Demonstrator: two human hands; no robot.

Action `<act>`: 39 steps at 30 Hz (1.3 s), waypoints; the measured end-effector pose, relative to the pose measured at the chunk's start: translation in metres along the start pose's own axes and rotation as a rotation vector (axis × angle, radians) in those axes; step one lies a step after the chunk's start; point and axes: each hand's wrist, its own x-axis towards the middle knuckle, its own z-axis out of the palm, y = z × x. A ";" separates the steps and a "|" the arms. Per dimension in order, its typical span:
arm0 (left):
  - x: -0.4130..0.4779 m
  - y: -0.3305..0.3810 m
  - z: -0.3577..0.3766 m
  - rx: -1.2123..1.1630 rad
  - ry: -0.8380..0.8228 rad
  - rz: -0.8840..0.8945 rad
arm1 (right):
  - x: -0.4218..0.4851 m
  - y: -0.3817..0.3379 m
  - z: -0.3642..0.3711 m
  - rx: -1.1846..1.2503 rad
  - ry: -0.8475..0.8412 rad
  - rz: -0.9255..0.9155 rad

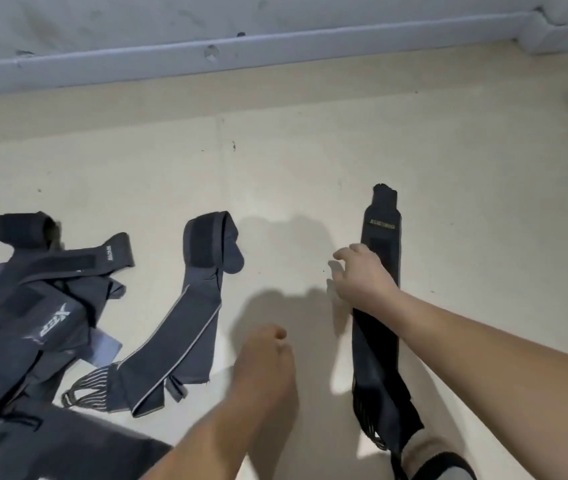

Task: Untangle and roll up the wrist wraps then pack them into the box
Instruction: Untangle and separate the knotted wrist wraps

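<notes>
Hands (264,356) (360,273) over cream floor (310,150), grey wall (102,19)

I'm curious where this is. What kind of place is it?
Probably an indoor floor beside a wall: a grey strip runs along the wall's foot, and wrist wraps lie on the floor.

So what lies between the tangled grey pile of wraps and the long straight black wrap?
A folded grey fabric wrap and the left hand, head view.
</notes>
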 end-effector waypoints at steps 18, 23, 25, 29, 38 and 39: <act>0.040 -0.107 -0.109 -0.026 0.131 -0.312 | -0.061 -0.109 0.045 0.438 -0.618 0.121; 0.046 -0.070 -0.124 -0.259 0.281 -0.307 | -0.067 -0.126 0.035 0.476 -0.571 0.078; 0.056 -0.067 -0.118 -0.002 0.212 -0.290 | -0.064 -0.131 0.034 0.513 -0.523 0.054; 0.062 -0.076 -0.083 0.304 0.203 -0.255 | -0.056 -0.115 0.044 0.229 -0.375 -0.007; 0.064 -0.075 -0.059 0.263 0.234 -0.221 | -0.089 0.012 0.077 -0.569 -0.128 -0.091; 0.063 -0.071 -0.056 0.260 0.205 -0.225 | -0.093 0.016 0.077 -0.477 -0.229 0.030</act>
